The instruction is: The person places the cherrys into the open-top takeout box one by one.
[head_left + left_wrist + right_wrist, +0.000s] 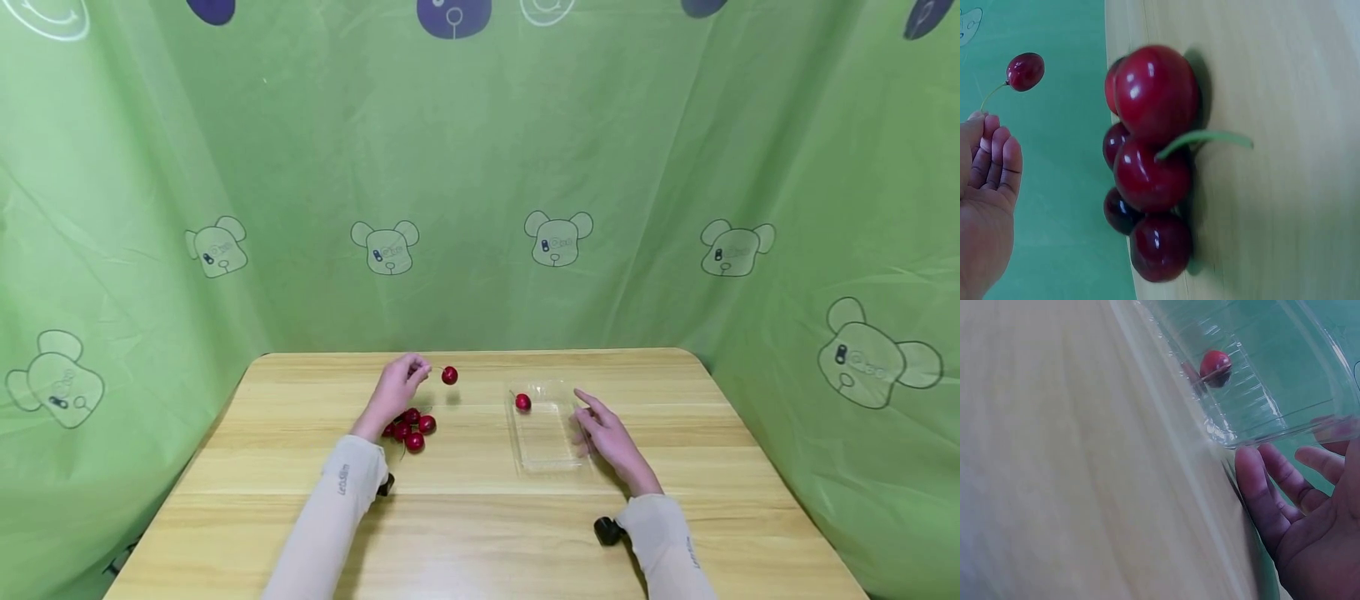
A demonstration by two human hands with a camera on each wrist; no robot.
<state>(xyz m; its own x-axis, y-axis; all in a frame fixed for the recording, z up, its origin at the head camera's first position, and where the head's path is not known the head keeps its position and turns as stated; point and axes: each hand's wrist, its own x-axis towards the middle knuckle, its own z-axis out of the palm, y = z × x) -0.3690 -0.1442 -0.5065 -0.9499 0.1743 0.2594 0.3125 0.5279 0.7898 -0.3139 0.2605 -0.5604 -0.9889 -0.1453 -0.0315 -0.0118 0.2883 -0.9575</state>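
Note:
In the head view my left hand is raised over the table and pinches a red cherry by its thin stem. The left wrist view shows that cherry hanging clear of the fingertips. Below the left hand lies a pile of several dark red cherries, some with green stems. A clear plastic box stands to the right, with one cherry near its far left corner. Against the box's right side rests my right hand, its fingers loosely extended along the wall.
The wooden table reaches back to a green curtain printed with bear heads, which also hangs on both sides. A black wrist camera sits by the right cuff, close to the tabletop.

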